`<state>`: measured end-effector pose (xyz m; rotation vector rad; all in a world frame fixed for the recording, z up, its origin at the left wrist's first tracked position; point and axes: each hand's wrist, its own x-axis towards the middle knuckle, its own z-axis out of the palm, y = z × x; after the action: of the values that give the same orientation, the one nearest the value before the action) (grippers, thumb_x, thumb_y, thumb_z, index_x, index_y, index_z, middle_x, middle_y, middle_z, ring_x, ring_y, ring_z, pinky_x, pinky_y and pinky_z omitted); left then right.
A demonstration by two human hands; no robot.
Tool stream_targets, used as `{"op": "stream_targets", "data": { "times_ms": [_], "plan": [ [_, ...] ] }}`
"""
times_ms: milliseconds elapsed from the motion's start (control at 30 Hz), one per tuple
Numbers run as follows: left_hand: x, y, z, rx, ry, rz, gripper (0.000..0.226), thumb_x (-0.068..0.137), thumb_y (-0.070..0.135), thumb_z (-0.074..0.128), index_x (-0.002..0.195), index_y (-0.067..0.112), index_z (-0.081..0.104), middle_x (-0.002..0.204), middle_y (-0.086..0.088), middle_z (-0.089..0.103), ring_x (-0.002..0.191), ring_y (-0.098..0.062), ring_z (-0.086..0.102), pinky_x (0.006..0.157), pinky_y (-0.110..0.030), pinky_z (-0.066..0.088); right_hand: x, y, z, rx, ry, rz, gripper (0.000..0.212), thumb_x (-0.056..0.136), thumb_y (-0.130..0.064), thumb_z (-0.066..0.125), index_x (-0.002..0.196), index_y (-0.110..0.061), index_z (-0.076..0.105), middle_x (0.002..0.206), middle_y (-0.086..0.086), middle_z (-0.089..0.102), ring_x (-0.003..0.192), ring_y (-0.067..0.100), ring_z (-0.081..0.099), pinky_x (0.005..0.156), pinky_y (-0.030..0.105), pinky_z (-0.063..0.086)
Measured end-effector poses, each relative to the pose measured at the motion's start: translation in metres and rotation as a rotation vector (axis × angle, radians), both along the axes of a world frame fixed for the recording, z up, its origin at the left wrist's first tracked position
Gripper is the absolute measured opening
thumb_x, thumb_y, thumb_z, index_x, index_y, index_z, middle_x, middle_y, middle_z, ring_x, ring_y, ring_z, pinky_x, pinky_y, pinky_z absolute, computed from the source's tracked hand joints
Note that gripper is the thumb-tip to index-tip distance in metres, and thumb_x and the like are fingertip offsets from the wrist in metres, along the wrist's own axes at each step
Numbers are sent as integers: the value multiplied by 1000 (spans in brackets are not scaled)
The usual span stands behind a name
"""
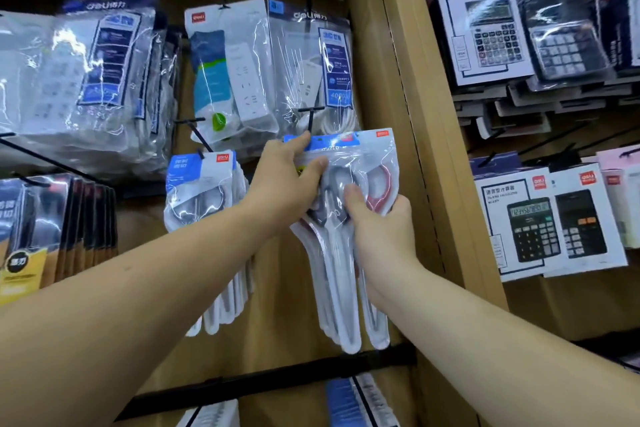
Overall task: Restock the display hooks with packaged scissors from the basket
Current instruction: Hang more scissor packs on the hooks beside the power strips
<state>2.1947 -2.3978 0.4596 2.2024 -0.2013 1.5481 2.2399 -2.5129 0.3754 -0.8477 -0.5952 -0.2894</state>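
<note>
Both my hands hold a bunch of packaged scissors [346, 246] in clear bags with blue and white header cards, up against the wooden display board. My left hand [287, 180] grips the top of the bunch, fingers on the header cards and thumb across the front. My right hand [377, 222] grips the packs lower down, around the scissor handles. A black display hook [310, 116] juts out just above the header cards, its tip by my left fingertips. More packaged scissors [204, 191] hang on a hook [201, 153] to the left. The basket is out of view.
Bagged power strips [242, 80] hang above and at the left [79, 80]. A wooden upright [408, 114] divides off boxed calculators [540, 229] at the right. A black rail [277, 381] crosses the board below, with more packs [360, 402] under it.
</note>
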Motion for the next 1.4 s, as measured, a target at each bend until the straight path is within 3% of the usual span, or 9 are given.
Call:
{"op": "stream_targets", "data": {
  "times_ms": [200,367,533,633,800,1000,1100,1167,1400],
  "plan": [
    [-1,10,4,-15,138,96,54,109,34,50,160,44,34,133,-5,32,90,-17,58,97,-26,46,7,7,1,-109,32,-31,33,100,-42,70,122,-28,49,105,1,70,52,12,68,43,26,49],
    [1,12,2,0,151,116,55,109,31,46,158,51,32,128,-5,33,89,-23,64,86,-24,48,10,4,-2,-148,36,-51,36,98,-45,72,120,-29,49,104,-1,70,48,14,69,44,25,50],
    [4,8,11,-28,151,89,52,110,31,45,159,45,36,133,-4,32,85,-18,62,57,1,40,13,0,1,-160,51,-80,36,100,-47,69,123,-28,50,103,2,70,48,12,67,44,24,48],
    [3,10,10,-19,191,120,55,110,31,46,161,45,32,134,-7,36,70,-17,62,50,-5,42,14,-7,-3,-139,69,-112,32,103,-52,62,121,-28,50,100,5,69,51,13,63,43,24,47],
    [7,15,-1,-35,190,216,57,108,40,50,162,40,31,150,-11,34,94,-31,70,90,-32,51,16,-23,-15,-105,85,-155,32,110,-54,43,126,-27,49,99,6,67,53,18,58,39,23,41],
    [6,11,-14,53,-62,272,52,104,41,56,153,25,50,137,-6,36,131,-28,44,116,-43,39,-2,-35,-13,-108,-43,-108,28,107,-52,53,121,-28,52,99,4,72,50,15,65,41,26,45],
    [-2,-8,-10,-42,-239,25,49,103,51,46,137,20,62,127,-2,43,124,-24,51,115,-38,40,-14,-30,-10,-138,-55,-11,28,102,-49,66,120,-32,52,100,3,75,53,20,69,45,29,52],
    [-8,-19,-4,-106,-135,-65,43,102,50,58,133,21,62,124,0,56,113,-15,58,102,-24,47,-19,-24,-10,-151,-49,28,32,99,-48,71,120,-33,52,100,3,75,55,23,72,48,31,55],
    [-7,-9,0,-345,-23,-137,68,85,37,86,140,14,54,121,-1,68,98,-10,67,86,-22,52,-15,-12,-6,-143,-32,79,28,100,-43,72,118,-31,54,102,4,76,51,22,68,44,29,50]
  ]
}}
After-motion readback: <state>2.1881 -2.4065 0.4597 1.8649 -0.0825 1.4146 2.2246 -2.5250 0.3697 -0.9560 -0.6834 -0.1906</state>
